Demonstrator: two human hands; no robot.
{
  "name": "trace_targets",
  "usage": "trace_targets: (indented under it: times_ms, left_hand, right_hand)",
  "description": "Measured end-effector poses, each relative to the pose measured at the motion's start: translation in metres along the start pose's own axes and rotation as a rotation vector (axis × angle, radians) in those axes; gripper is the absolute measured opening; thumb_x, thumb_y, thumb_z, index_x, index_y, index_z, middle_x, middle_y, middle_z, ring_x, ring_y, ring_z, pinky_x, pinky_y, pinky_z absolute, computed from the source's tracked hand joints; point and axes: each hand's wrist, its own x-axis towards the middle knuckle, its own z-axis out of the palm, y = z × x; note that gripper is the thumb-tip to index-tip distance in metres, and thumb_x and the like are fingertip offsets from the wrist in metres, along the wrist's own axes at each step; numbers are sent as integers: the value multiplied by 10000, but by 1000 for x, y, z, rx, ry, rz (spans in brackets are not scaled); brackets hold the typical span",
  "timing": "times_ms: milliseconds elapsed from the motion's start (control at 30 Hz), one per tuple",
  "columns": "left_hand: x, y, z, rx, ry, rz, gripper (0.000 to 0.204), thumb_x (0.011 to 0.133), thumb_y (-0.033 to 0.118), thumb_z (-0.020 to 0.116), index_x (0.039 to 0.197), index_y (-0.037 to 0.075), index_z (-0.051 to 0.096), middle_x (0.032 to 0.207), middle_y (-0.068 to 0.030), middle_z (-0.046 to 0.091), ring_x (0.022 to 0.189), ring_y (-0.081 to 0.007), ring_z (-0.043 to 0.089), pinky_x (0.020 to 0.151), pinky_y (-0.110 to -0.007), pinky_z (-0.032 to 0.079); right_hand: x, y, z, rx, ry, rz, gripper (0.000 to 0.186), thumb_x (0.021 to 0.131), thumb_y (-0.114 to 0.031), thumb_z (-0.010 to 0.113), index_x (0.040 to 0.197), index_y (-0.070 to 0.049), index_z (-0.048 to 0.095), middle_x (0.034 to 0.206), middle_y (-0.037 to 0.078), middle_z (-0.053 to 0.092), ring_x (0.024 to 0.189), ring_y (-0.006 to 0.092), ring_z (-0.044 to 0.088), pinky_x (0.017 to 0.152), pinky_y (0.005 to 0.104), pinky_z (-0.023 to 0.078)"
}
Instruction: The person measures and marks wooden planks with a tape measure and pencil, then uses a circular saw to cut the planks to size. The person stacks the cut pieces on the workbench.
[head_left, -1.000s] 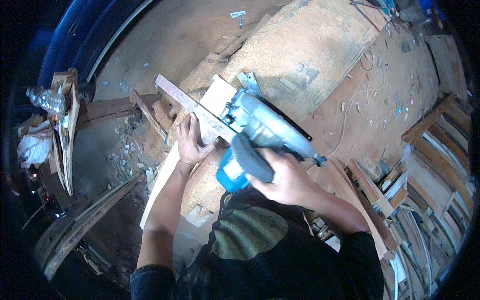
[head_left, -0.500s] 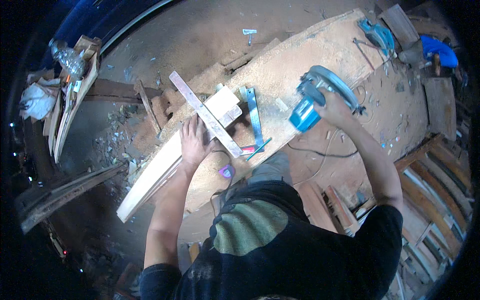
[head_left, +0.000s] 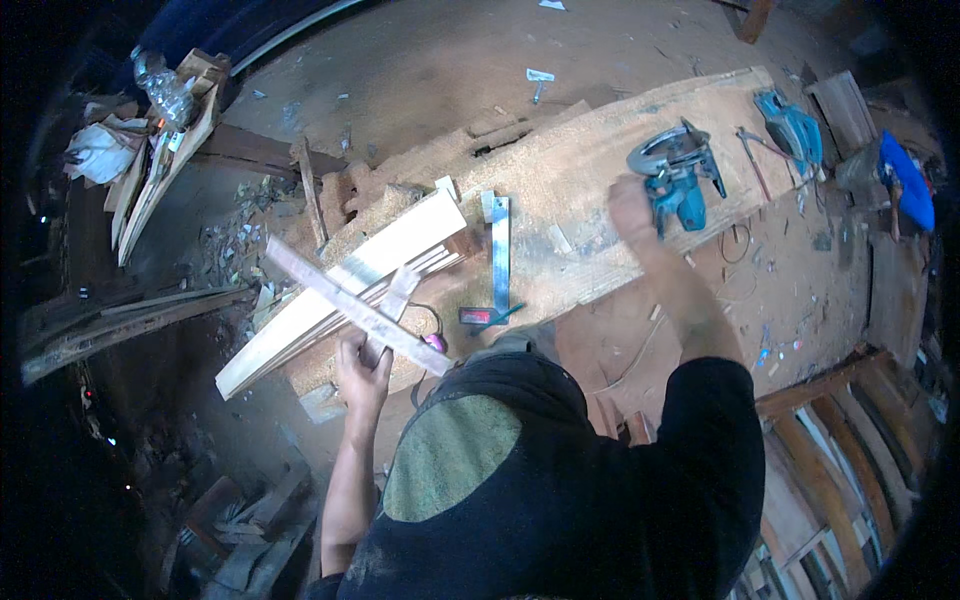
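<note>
My left hand grips a wooden straightedge jig of two crossed strips, raised over the lower end of a stack of pale cut boards. My right hand, smeared by motion, is just left of a teal circular saw standing on the sawdust-covered workbench; whether its fingers still touch the saw is unclear. Between the boards and the saw lie a metal square, a small red item and a green pencil. A purple tape measure is partly hidden by the jig.
A second teal power tool and a long thin tool lie at the bench's right end. Scrap wood with a plastic bottle stands upper left; stacked planks fill the lower right. A cord and offcuts litter the floor.
The saw has moved off the boards to the bench's right part and is set down. My left hand has lifted the jig off the boards and shifted it toward me and to the left.
</note>
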Motion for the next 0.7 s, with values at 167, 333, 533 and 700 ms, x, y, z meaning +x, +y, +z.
trace_targets:
  times_ms: [167, 333, 533, 700]
  left_hand:
    - [-50, -29, 20, -209, 184, -345, 418, 833, 120, 851, 1145, -37, 619, 1004, -96, 602, 959, -196, 585, 795, -344, 498]
    - [-129, -47, 28, -105, 272, -675, 512, 823, 255, 884, 1137, -65, 636, 944, -97, 615, 845, -191, 575, 747, -334, 484]
    - [-207, -65, 59, -135, 244, -879, 549, 821, 313, 878, 1109, -81, 628, 934, -159, 671, 824, -239, 619, 751, -385, 511]
    - [-256, -59, 68, -87, 180, -976, 554, 787, 321, 905, 1067, -73, 634, 850, -127, 681, 741, -204, 628, 682, -363, 518]
  right_hand:
    - [-14, -124, 28, 1089, -121, 217, 482, 905, -236, 695, 1310, -47, 514, 1335, 260, 576, 1244, 450, 585, 1016, 535, 517]
    - [24, -150, 17, 1185, -187, 267, 518, 883, -206, 714, 1325, -46, 498, 1422, 285, 475, 1245, 489, 569, 1026, 544, 512]
    - [123, -179, -42, 1146, -30, 212, 471, 870, -185, 680, 1282, -15, 529, 1344, 284, 545, 1201, 467, 597, 1057, 518, 487]
    - [162, -208, -26, 976, 60, 168, 500, 834, -229, 735, 1249, 6, 582, 1199, 263, 659, 1127, 445, 640, 1090, 479, 468]
